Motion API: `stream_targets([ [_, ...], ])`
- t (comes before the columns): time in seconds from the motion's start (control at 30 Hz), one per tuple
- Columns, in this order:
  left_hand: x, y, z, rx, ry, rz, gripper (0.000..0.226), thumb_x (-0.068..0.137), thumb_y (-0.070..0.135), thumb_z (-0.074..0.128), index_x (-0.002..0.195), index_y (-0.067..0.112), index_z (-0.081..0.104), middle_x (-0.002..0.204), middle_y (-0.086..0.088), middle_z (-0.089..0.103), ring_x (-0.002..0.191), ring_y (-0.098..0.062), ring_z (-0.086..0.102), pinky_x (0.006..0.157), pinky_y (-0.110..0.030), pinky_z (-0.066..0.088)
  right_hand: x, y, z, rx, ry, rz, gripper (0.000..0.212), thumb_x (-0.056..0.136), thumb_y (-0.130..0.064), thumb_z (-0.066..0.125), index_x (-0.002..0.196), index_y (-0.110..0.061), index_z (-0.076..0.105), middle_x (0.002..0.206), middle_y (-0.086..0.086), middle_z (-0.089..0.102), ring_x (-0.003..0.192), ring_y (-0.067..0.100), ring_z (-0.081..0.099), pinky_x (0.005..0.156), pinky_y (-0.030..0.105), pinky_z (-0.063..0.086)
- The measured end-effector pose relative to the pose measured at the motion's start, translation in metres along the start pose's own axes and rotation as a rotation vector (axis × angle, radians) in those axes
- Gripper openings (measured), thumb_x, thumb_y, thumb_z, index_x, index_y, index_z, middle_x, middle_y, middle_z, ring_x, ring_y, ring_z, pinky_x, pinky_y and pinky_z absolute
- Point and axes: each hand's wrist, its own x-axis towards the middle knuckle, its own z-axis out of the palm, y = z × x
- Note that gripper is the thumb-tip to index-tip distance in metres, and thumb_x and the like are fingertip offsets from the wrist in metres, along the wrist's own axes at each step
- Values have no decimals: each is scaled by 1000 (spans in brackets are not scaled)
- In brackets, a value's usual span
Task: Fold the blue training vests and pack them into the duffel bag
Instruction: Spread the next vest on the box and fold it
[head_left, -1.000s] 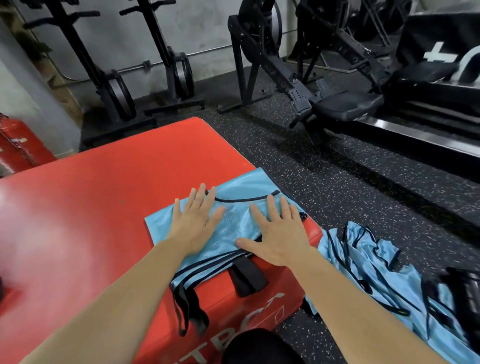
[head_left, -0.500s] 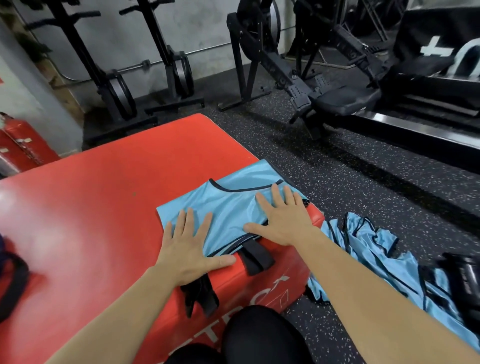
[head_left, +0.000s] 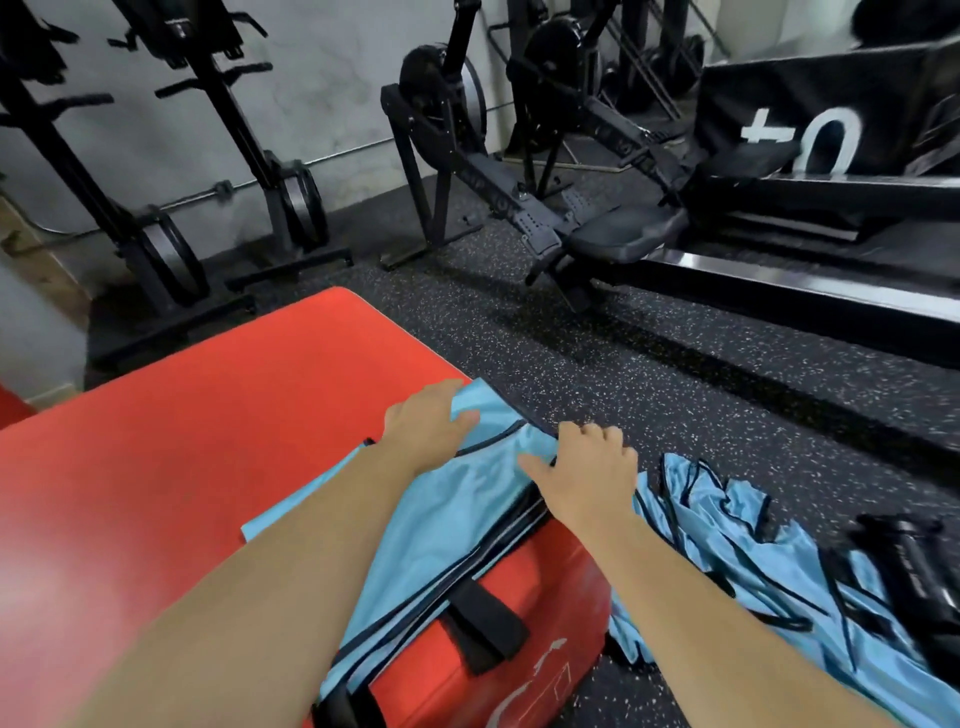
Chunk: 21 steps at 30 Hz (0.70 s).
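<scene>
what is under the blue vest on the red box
The red padded box: the light blue mesh vest lies on its top corner. Whether anything else lies beneath the fabric is hidden.

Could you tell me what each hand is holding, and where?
Both hold the blue vest: the left hand pinches its far corner, and the right hand grips its far edge.

Black bag (head_left: 906, 556) blurred, cut by right edge, vest (head_left: 452, 519) part-hidden under forearms (head_left: 291, 587)
</scene>
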Motion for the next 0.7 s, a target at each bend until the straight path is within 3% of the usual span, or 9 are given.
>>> stream_targets([
  [0.1, 40, 6, 5, 67, -40, -84, 50, 99, 37, 45, 145, 21, 33, 145, -7, 45, 133, -28, 42, 104, -41, 32, 12, 6, 5, 77, -113, 92, 60, 84, -69, 52, 115, -18, 59, 127, 6, 56, 122, 28, 43, 96, 41, 35],
  [0.2, 66, 8, 10, 101, -79, -206, 50, 92, 29, 53, 138, 16, 38, 139, -9, 46, 130, -31, 41, 99, -42, 32, 19, 5, 5, 160, -169, 123, 45, 82, -64, 57, 97, -21, 55, 118, 4, 59, 117, 28, 46, 85, 39, 34],
  [0.3, 83, 14, 10, 54, -111, -183, 35, 84, 21, 60, 118, 17, 52, 116, -1, 57, 109, -25, 51, 89, -40, 30, 21, 4, 3, 209, -184, 140, 40, 79, -60, 61, 85, -22, 47, 109, 1, 60, 112, 27, 47, 77, 38, 29],
  [0.37, 89, 19, 8, 42, -136, -167, 15, 80, 15, 61, 94, 16, 55, 90, 2, 54, 97, -25, 51, 86, -39, 27, 21, 3, 3, 225, -159, 126, 39, 80, -59, 62, 93, -23, 54, 110, 0, 60, 113, 26, 47, 79, 39, 29],
  [0.47, 95, 19, 1, -51, -175, -152, 8, 74, 11, 59, 75, 12, 52, 74, -1, 48, 87, -30, 55, 83, -41, 33, 20, 2, 5, 222, -93, 99, 50, 82, -57, 62, 120, -26, 56, 120, -2, 56, 118, 23, 45, 87, 40, 33],
  [0.5, 96, 17, -3, -146, -190, -147, 11, 71, 10, 59, 70, 12, 48, 69, -3, 43, 75, -30, 53, 73, -36, 39, 19, 3, 6, 237, -75, 89, 51, 82, -57, 62, 123, -27, 55, 122, -3, 54, 119, 22, 44, 89, 39, 33],
  [0.57, 92, 12, -15, -335, -223, -141, 19, 61, 11, 57, 65, 12, 39, 66, -4, 32, 59, -21, 31, 53, -26, 23, 19, 4, 7, 273, -59, 87, 51, 82, -53, 65, 125, -28, 53, 122, -4, 53, 118, 21, 43, 90, 39, 31],
  [0.63, 86, 5, -27, -472, -237, -146, 24, 50, 11, 55, 62, 14, 34, 66, -3, 24, 63, -18, 18, 57, -32, 11, 21, 5, 8, 338, -31, 86, 40, 80, -45, 68, 114, -30, 57, 114, -5, 54, 113, 21, 44, 86, 37, 30],
  [0.7, 78, -5, -36, -585, -216, -155, 27, 44, 9, 53, 54, 19, 30, 65, -2, 21, 64, -18, 15, 63, -37, 10, 21, 8, 6, 505, 27, 75, 17, 76, -35, 71, 83, -29, 57, 88, -11, 56, 93, 19, 50, 77, 34, 31],
])
